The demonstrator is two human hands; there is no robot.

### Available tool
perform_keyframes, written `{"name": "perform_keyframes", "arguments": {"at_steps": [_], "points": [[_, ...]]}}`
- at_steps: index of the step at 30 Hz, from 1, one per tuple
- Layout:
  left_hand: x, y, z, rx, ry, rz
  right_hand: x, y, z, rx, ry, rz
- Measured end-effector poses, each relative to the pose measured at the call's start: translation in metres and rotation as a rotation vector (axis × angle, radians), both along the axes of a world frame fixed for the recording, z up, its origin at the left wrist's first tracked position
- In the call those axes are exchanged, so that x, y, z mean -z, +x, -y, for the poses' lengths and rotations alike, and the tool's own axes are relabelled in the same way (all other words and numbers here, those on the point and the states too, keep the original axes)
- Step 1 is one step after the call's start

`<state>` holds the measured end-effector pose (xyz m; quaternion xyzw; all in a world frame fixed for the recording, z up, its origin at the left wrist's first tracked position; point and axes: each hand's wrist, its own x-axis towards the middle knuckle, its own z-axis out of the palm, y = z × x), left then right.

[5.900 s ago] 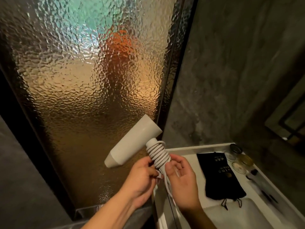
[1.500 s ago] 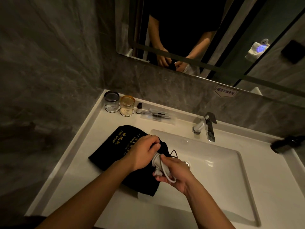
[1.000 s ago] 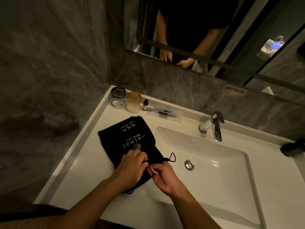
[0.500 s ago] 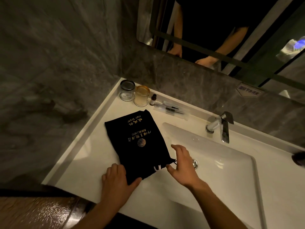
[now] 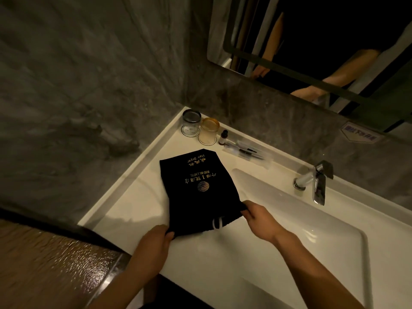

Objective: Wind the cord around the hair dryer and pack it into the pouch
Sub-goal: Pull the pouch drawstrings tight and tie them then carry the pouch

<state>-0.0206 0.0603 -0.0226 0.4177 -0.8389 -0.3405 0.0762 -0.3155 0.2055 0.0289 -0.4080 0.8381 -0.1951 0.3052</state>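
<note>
- The fingers (image 5: 166, 236) of the left hand (image 5: 153, 244) pinch the near left corner of the pouch (image 5: 196, 192), thumb on top of the cloth.
- The right hand (image 5: 258, 217) has its fingers curled shut on the pouch's near right corner, at the mouth end.
- The pouch is soft black fabric, roughly rectangular, printed with gold lettering and a striped gold disc. It lies flat on the white desk (image 5: 133, 197), its right edge at the rim of the basin (image 5: 289, 219).
- A small loop of pale cord (image 5: 217, 224) pokes from the pouch's near edge; the hair dryer itself is hidden.
- At the back stand a clear glass jar (image 5: 190, 123), an amber jar (image 5: 209, 131) and a tiny dark bottle (image 5: 223, 137).
- A shiny metal tap (image 5: 314, 181) stands behind the smooth basin; the walls are mottled grey stone.
</note>
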Motion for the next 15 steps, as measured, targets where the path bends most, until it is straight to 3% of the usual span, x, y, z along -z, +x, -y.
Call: {"name": "perform_keyframes", "arguments": {"at_steps": [7,12,15], "points": [[-0.061,0.011,0.021,-0.037,-0.087,-0.032,-0.048,-0.017,0.018,-0.033,0.047,-0.005],[-0.113,0.011,0.025,-0.227,-0.046,-0.361,-0.09,-0.014,0.034,-0.014,-0.078,0.134],[-0.133,0.002,0.038,-0.368,0.147,-0.619,-0.114,-0.018,0.042,0.057,-0.207,0.301]]}}
